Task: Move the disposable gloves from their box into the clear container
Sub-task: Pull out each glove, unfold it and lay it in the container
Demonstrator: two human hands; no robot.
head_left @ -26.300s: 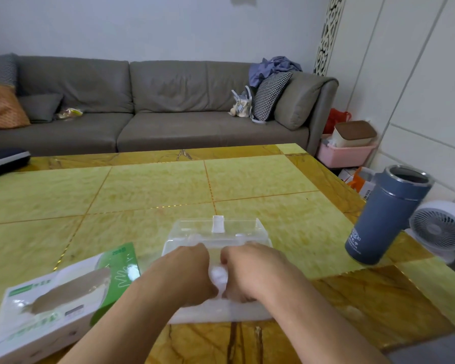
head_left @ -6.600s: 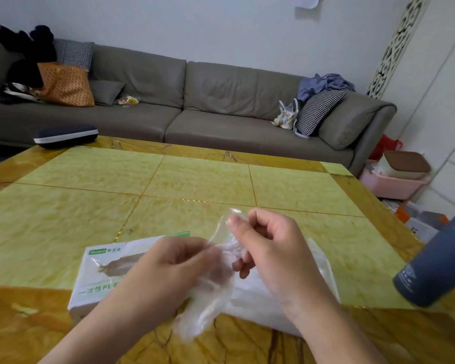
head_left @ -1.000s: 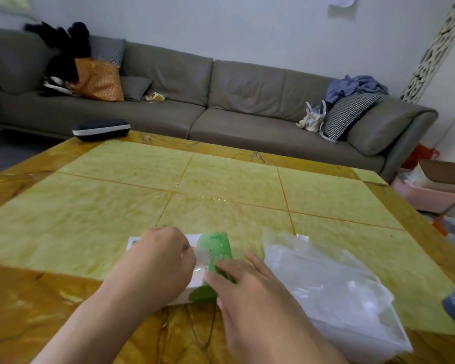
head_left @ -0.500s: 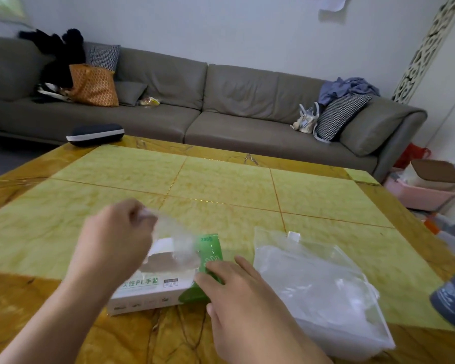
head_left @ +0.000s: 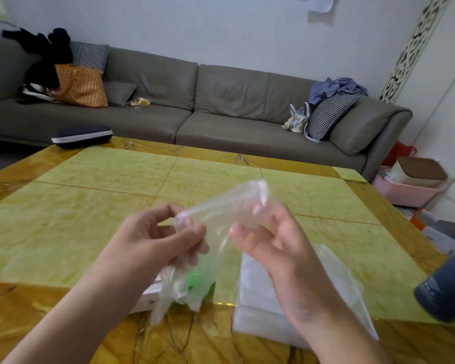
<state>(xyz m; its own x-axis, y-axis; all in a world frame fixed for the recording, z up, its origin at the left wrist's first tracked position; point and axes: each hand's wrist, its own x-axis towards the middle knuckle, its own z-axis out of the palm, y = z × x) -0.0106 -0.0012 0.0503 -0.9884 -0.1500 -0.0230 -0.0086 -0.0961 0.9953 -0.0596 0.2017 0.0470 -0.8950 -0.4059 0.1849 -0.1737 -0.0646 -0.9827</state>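
Nearest, at six o'clock, both forearms reach in over the brown-veined marble edge of the yellow-green tiled table (head_left: 95, 227). The left hand (head_left: 153, 240) has its thumb and curled fingers pinching one end of a thin, clear, crumpled disposable plastic glove (head_left: 216, 214), which is held up above the table. The right hand (head_left: 271, 240), at about five o'clock from the glove's raised end, holds the other part of it with its fingers bent round the film; the exact grip is blurred. The rest of the glove hangs down from the left hand at seven o'clock.

Under the left hand, largely hidden by it and the hanging film, lies the white and green cardboard glove box (head_left: 153, 292) on the table. Just beside it, at three o'clock from the box, sits the clear plastic container (head_left: 258, 306), holding pale crumpled film.

At the right edge, at four o'clock, a dark blue cylindrical flask (head_left: 447, 287) stands tilted in the wide-angle view. Further off, at ten o'clock, a dark oblong case with a white band (head_left: 82, 135) lies by the table's far corner. Beyond runs a long grey sofa (head_left: 221, 111), with an orange patterned cushion (head_left: 80, 85) at eleven o'clock and a black-and-white checked cushion (head_left: 329, 115) at one o'clock.
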